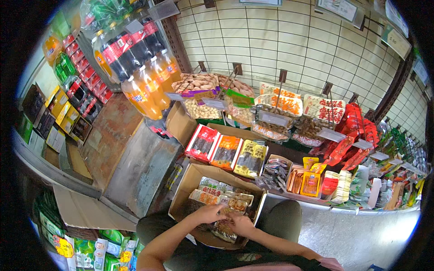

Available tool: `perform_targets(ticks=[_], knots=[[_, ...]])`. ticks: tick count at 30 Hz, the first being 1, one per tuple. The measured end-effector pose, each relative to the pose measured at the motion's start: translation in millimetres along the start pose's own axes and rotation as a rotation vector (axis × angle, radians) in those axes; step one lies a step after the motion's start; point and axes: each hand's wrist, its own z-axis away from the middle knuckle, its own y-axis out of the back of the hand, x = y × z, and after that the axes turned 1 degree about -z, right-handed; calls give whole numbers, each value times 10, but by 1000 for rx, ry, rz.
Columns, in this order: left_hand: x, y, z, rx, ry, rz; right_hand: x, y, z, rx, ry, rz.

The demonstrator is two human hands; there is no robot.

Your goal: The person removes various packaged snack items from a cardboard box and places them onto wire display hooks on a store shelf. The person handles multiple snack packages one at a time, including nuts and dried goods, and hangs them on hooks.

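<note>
An open cardboard box point(184, 179) rests at my lap, holding several clear packs of brown peanuts point(237, 200) with printed tops. Inside it, my left hand point(210, 214) reaches in from the left, its fingertips at the upper edge of one clear snack pack point(224, 230). My right hand point(239, 223) meets it from the right, with fingers curled on that same pack. The two hands nearly touch, and their fingertips partly hide each other and the pack's top.
Beyond the box stand red point(202, 140), orange point(226, 151) and yellow point(251, 157) snack packs on a low shelf. Peanut bags point(200, 98) and red packets point(352, 125) hang from hooks on a wire grid point(251, 37). Bottled drinks point(145, 91) stand left; green packages point(84, 252) lie lower left.
</note>
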Motion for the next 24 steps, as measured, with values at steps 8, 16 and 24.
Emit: perform_targets(ticks=[8, 16, 24], knots=[[-345, 291, 198, -80, 11, -85, -16, -30, -69, -152, -179, 11], [-547, 467, 186, 51, 38, -84, -16, -2, -134, -187, -229, -50], [-423, 460, 291, -62, 124, -179, -168, 57, -159, -121, -141, -65]])
